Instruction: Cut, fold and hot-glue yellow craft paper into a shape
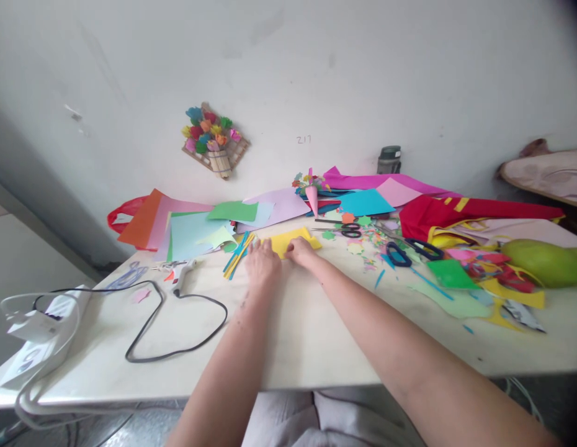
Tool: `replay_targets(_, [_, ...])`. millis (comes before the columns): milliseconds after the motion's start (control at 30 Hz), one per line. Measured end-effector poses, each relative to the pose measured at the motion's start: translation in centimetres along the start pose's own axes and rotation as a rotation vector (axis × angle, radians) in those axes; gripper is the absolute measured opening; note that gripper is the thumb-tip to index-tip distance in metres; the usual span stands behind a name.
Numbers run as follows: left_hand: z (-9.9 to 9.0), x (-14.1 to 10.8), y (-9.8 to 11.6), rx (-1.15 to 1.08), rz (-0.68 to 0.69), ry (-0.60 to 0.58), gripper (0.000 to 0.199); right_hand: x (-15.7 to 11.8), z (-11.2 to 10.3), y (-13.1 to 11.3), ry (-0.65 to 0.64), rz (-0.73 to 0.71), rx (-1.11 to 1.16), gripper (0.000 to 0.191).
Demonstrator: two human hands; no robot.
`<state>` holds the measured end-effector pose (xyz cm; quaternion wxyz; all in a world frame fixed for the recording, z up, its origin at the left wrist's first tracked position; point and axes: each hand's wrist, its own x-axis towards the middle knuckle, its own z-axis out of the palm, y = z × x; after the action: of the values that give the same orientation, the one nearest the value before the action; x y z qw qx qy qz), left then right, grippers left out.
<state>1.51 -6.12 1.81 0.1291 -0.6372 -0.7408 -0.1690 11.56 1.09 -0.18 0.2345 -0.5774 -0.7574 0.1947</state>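
Observation:
A piece of yellow paper [295, 238] lies on the table in front of me, part of it hidden by my hands. My left hand [263, 261] rests flat at its left end, fingers stretched forward. At the paper's near edge, my right hand [301, 251] has its fingers closed in a pinch on it. Just left of my left hand is a small bundle of blue and yellow paper strips [237, 256]. Beyond the yellow paper stands a pink paper cone with small paper flowers [311, 192].
A glue gun [181, 273] with a looping black cord lies left, near a white power strip [49, 335]. Coloured sheets [190, 233] line the back. Black scissors [350, 231], blue-handled scissors [398, 254] and paper scraps [451, 273] cover the right side. A dark bottle [389, 161] stands behind.

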Motion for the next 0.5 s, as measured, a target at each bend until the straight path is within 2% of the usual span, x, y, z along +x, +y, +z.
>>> replay_targets(133, [-0.4, -1.2, 2.7, -0.045, -0.033, -0.252, 0.039, 0.1, -0.1, 0.0, 0.02, -0.002, 0.036, 0.015])
replay_targets(167, [-0.3, -1.5, 3.0, -0.049, -0.019, -0.28, 0.039, 0.1, -0.2, 0.0, 0.016, 0.016, 0.063, 0.013])
replay_targets(233, [0.1, -1.9, 3.2, -0.045, 0.024, -0.293, 0.039, 0.0, -0.5, 0.1, 0.015, 0.073, 0.183, 0.013])
replay_targets(400, [1.5, -1.6, 1.9, -0.014, 0.166, -0.256, 0.05, -0.2, -1.6, 0.9, 0.07, 0.175, 0.683, 0.014])
replay_targets(500, [1.8, -0.7, 0.7, 0.012, 0.205, -0.286, 0.05, -0.1, -2.3, 1.8, 0.116, 0.164, 0.748, 0.012])
